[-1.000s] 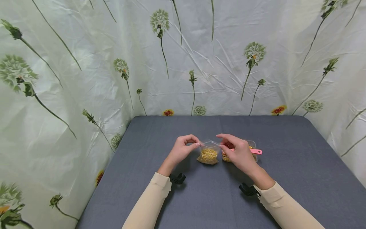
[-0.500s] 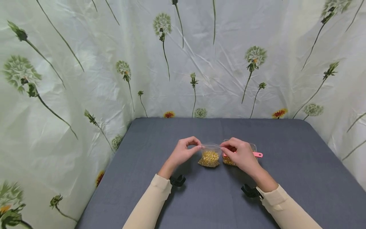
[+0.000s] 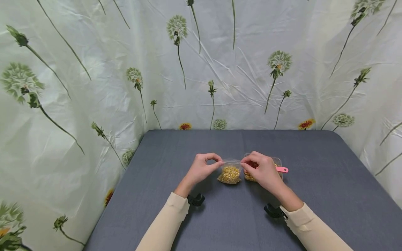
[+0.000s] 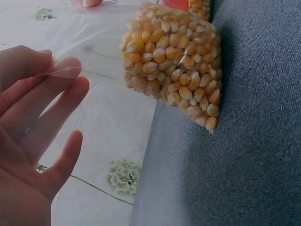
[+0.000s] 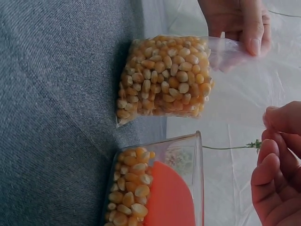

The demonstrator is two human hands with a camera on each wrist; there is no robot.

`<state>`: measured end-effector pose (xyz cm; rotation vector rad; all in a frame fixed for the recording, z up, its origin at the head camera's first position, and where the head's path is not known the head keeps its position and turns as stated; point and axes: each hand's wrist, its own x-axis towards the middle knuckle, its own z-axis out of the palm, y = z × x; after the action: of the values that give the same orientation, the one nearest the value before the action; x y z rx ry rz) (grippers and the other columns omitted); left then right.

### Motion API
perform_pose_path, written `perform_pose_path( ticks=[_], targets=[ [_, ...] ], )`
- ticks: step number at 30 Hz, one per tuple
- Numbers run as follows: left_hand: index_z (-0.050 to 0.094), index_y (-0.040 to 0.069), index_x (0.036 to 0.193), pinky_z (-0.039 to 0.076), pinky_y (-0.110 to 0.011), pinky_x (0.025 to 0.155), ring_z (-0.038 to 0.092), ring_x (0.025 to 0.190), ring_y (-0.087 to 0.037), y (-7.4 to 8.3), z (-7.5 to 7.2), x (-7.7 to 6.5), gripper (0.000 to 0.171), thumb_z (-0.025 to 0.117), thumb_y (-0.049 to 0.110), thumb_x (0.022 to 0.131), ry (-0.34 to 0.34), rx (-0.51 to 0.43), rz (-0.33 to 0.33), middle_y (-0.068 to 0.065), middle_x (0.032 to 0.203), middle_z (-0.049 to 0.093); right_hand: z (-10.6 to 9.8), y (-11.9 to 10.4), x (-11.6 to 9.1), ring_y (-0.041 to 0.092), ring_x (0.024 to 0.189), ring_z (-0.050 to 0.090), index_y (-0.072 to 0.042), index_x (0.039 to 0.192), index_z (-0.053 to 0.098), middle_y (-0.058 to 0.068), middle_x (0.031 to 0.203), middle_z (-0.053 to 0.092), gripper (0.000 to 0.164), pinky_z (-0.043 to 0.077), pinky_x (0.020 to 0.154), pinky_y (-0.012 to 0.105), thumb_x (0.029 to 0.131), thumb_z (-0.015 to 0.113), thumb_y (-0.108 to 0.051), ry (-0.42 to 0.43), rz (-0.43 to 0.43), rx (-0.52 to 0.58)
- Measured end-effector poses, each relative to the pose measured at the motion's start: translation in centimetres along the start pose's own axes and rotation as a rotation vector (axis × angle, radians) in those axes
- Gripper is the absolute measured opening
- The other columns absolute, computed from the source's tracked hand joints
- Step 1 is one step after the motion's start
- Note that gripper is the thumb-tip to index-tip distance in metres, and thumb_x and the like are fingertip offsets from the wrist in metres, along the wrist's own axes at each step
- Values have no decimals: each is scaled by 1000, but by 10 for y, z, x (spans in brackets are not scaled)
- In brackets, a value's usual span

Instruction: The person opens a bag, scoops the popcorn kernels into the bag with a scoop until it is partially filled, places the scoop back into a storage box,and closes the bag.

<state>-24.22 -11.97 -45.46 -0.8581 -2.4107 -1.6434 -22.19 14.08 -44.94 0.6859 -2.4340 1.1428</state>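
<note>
A clear plastic bag [image 3: 230,174] of yellow corn kernels stands on the table, its lower part full and its upper part see-through. My left hand [image 3: 202,169] pinches the left corner of the bag's top between thumb and forefinger. At the opposite corner, my right hand [image 3: 262,172] pinches the top edge the same way. The mouth is drawn into a nearly straight line between them. Just right of the bag, partly behind my right hand, is a clear container [image 5: 200,160] with more kernels. A pink-red scoop [image 5: 171,197] lies in it, its handle [image 3: 282,169] sticking out to the right.
A dark grey cloth covers the table [image 3: 220,223]. Behind and to the left hangs a pale curtain [image 3: 238,69] with dandelion prints. Black wrist cameras are strapped to both wrists, the left camera [image 3: 196,199] and the right camera [image 3: 272,211].
The bag's mouth, parted a second ago, is now drawn flat and narrow. My right hand's raised forefinger has come down onto the top edge. The container has stayed in place.
</note>
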Motion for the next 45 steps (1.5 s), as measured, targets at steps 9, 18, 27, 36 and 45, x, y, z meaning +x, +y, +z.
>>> perform_pose_path(
  ticks=[9, 18, 27, 36, 45],
  targets=[
    [73, 4, 96, 50, -43, 87, 66, 86, -13, 24, 4, -4, 4, 71, 6, 95, 25, 18, 16, -5, 93, 72, 4, 2, 0, 9, 65, 51, -23, 91, 75, -14, 83, 59, 10, 44, 56, 26, 88, 81, -14, -5, -17, 34],
    [74, 4, 96, 51, -46, 86, 65, 82, -12, 11, 13, -2, 5, 70, 7, 95, 17, 3, 13, -8, 92, 73, 7, 5, -2, 8, 63, 50, -24, 88, 74, -15, 80, 57, 13, 43, 54, 26, 88, 81, -13, 12, -51, 36],
    [73, 8, 94, 47, -59, 90, 65, 89, -12, -7, 21, 1, 5, 70, 11, 96, 29, -1, -1, 2, 91, 72, 11, 4, -4, 9, 62, 50, -20, 90, 76, -13, 80, 58, 7, 43, 53, 28, 89, 79, -14, 5, -50, 102],
    [75, 9, 94, 52, -53, 83, 66, 88, -11, -9, 27, 0, 3, 72, 10, 94, 8, 3, 48, 1, 91, 73, 17, 1, -7, 10, 61, 50, -23, 91, 77, -12, 79, 58, 8, 42, 51, 25, 89, 80, -16, -1, -47, 139],
    [76, 18, 94, 52, -54, 80, 66, 88, -8, -7, 25, -1, 5, 73, 21, 95, -13, -11, 78, 9, 90, 73, 17, -2, -7, 11, 63, 53, -24, 90, 77, -11, 81, 61, 10, 45, 52, 26, 88, 80, -14, -4, -23, 167]
  ],
)
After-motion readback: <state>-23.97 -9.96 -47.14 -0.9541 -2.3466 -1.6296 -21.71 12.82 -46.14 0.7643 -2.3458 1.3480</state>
